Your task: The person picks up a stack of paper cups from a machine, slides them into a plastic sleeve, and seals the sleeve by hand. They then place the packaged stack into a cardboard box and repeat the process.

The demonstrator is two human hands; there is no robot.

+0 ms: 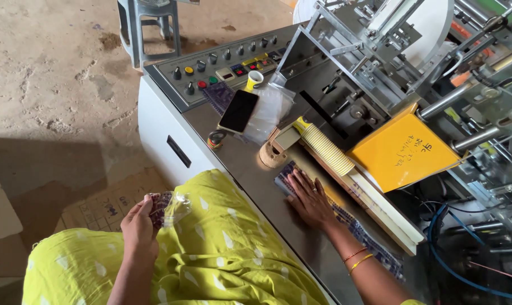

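A: Blanks (287,179) — the flat printed stack lay on the steel machine top (250,169), pinned under the right hand (309,199). That hand was spread flat, fingers open, pressing and not clasping. More printed sheets (374,245) ran along the top beside the forearm.

B: And the left hand (138,226)?

A: It was closed around a crinkled clear wrapper (168,208) with a few dark printed pieces inside, held over the lap, well apart from the machine.

B: Risks noted?

A: First, the stack sat near the front edge of the top. My judgement: a sideways push from a flat palm could have fanned the blanks or sent them off the edge to the dirt floor (53,85).

B: Cause?

A: No real grip on them, only downward pressure on smooth steel.

B: Anything else?

A: The wrapper looked loosely bunched; the pieces could have slipped out onto the lap. Also the phone (238,110) and a plastic bag (270,113) lay propped on the control panel (211,68), just beside the knobs. A knock could have slid the phone off.

B: Cups (326,148)?

A: They lay in a nested row on a wooden rail, near the right hand; a careless elbow might have rolled them. Whether the machine was running, I could not tell.
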